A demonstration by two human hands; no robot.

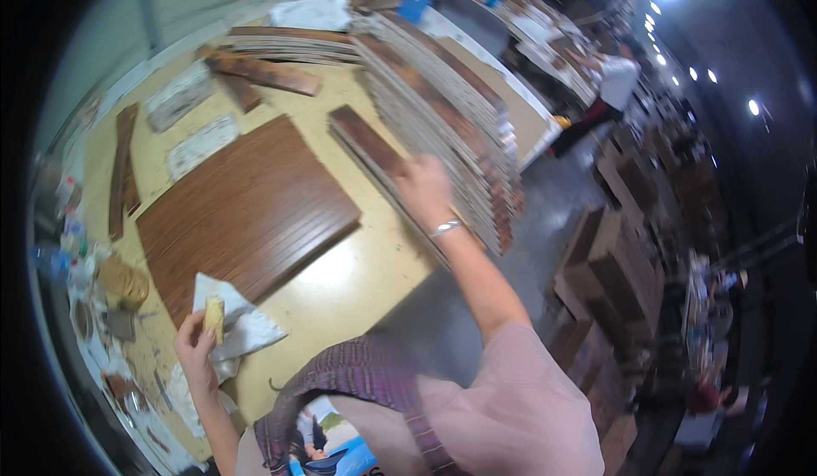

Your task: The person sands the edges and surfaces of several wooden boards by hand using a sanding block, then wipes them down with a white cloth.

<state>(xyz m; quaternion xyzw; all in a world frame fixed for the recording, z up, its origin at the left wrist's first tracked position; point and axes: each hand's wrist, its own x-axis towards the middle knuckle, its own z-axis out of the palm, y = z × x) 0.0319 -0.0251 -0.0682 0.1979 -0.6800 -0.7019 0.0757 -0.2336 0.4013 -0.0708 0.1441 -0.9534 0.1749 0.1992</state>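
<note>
In my left hand point(196, 346), at the lower left, a small pale yellow block point(214, 319) is pinched between the fingers; I cannot tell its material. Right beside that hand, a crumpled white cloth point(255, 327) overlaps the near corner of a brown wood panel point(247, 204). The panel lies flat and shows several parallel seams near its right side. My right hand point(423, 188), blurred, reaches forward and closes over a long dark brown wood plank point(362, 136) to the right of the panel. Its fingertips are not clear.
Long stacks of planks point(425, 93) line the table's right side. Loose strips point(264, 69) and whitish, stained pads point(202, 146) lie beyond the panel. Bottles, a jar point(122, 282) and tools crowd the left edge. Boxes point(608, 259) stand on the floor; a person point(614, 80) works farther off.
</note>
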